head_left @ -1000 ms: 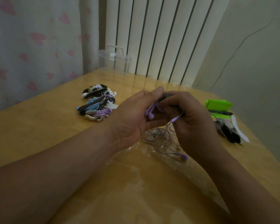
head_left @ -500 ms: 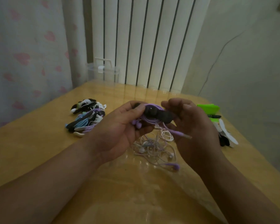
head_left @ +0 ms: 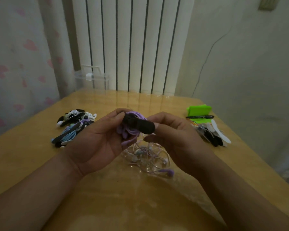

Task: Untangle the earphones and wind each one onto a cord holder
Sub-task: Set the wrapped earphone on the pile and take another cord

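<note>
In the head view the hands have lifted and parted since a second ago, baring the black cord holder (head_left: pixel 140 125) that was hidden between them. The purple earphone (head_left: pixel 130 132) looks nearly wound (a short tail hangs loose). The left hand (head_left: pixel 97 144) has its grip curled round the holder's left end and the purple loops. The right hand (head_left: pixel 175 135) pinches the right end, above the tangle (head_left: pixel 147 155) on the bench (head_left: pixel 32 147).
</note>
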